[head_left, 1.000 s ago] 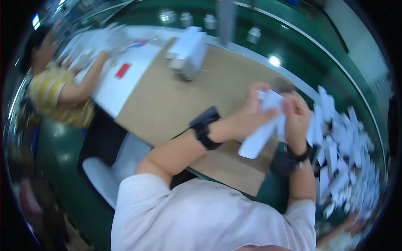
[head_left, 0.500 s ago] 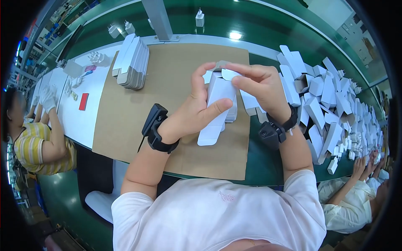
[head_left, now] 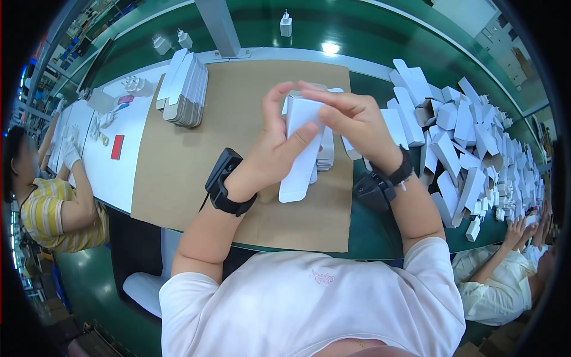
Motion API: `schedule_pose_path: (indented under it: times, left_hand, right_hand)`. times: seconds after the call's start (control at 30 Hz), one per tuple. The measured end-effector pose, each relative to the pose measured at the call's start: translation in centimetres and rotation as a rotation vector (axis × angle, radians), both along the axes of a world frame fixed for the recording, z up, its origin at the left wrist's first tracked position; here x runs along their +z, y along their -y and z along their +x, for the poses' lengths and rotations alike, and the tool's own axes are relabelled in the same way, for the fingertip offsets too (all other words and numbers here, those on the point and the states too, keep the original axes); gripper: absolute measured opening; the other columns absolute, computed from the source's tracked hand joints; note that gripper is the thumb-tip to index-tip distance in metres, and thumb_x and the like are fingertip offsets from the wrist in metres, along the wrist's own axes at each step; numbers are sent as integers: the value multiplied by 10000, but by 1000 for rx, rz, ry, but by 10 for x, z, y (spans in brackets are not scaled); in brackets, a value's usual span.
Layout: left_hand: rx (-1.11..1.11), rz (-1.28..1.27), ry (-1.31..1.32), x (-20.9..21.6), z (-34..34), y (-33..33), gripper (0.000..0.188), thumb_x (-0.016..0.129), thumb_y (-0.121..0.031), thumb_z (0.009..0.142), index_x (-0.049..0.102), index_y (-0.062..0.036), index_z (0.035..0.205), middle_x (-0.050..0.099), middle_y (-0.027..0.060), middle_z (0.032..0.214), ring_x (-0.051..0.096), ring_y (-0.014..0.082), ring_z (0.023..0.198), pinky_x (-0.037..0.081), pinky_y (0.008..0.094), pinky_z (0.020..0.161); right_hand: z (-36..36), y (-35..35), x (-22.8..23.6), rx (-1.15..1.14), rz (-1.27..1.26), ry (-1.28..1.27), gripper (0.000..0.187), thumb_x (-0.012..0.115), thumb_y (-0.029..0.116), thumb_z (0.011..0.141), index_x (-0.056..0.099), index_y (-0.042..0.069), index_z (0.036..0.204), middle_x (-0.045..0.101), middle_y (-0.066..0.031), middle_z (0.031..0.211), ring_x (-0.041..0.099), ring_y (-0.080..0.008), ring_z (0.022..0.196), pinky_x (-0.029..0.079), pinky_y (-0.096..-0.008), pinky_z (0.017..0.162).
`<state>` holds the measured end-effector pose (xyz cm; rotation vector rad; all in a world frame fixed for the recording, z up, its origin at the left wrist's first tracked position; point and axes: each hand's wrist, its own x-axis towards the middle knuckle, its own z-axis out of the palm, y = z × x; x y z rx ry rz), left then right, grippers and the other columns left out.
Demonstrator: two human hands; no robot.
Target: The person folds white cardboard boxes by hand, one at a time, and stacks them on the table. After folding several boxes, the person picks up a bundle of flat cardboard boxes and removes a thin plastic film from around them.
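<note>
A narrow white carton (head_left: 302, 152) is between my two hands above the brown cardboard sheet, its long end flap pointing toward me. My left hand (head_left: 269, 152) wraps round its left side, with the thumb across the top face. At the far end, my right hand (head_left: 360, 122) presses the closing edge with fingers and thumb. My fingers partly hide that end. Beneath and to the right of the carton lies a small stack of flattened white cartons (head_left: 325, 156), partly covered by it.
A taller stack of flattened cartons (head_left: 184, 89) stands at the sheet's (head_left: 238, 98) far left. Many opened white cartons (head_left: 455, 134) are heaped on the right, with white plug adapters (head_left: 473, 229) beside them. A red card (head_left: 118, 147) lies left. Co-workers sit on both sides.
The small flap at the carton's far end, raised under my right thumb before, is now folded in. Both hands and the carton have shifted slightly left and away.
</note>
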<state>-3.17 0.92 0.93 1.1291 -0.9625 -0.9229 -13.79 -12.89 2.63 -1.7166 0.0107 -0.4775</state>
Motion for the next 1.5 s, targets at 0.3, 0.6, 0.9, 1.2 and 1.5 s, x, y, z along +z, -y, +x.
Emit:
schedule_pose_path:
  times: [0.3,0.6,0.9,1.2,1.5]
  left_hand:
    - [-58,-31,173,1,7,-4,810,610,-327,835,5,-136,1339,532,150,1028,590,199,830,502,338,732]
    - [-15,-72,589,-9,13,-5,814,628,-284,826,19,-114,1339,489,158,1108,527,194,994,430,311,831]
    - [-47,39,460,0,13,-7,825,676,-254,778,92,-82,1335,334,203,1237,459,288,1078,399,372,889]
    - [27,28,497,-3,9,-4,843,687,-247,765,89,-81,1335,382,204,1185,483,286,1040,418,367,868]
    - [-7,-13,136,3,12,-6,811,627,-288,828,24,-141,1351,540,140,995,598,196,801,509,317,693]
  right_hand:
    - [-8,24,8,223,156,-57,443,554,341,869,562,4,1157,540,-122,1211,535,-174,1054,414,-284,898]
    - [-7,24,4,255,341,-89,297,663,65,777,625,14,1066,618,-136,1067,575,-176,981,433,-289,883]
    - [-1,26,1,133,358,-156,249,713,7,688,676,1,935,621,-169,1050,573,-229,1006,446,-297,863]
    - [-1,4,-6,-25,491,-67,153,659,72,777,663,-25,896,625,-169,1030,582,-189,953,454,-305,854]
    - [-1,-9,-6,-99,137,65,253,650,128,804,637,-3,1021,614,-150,1072,578,-204,1004,469,-286,850]
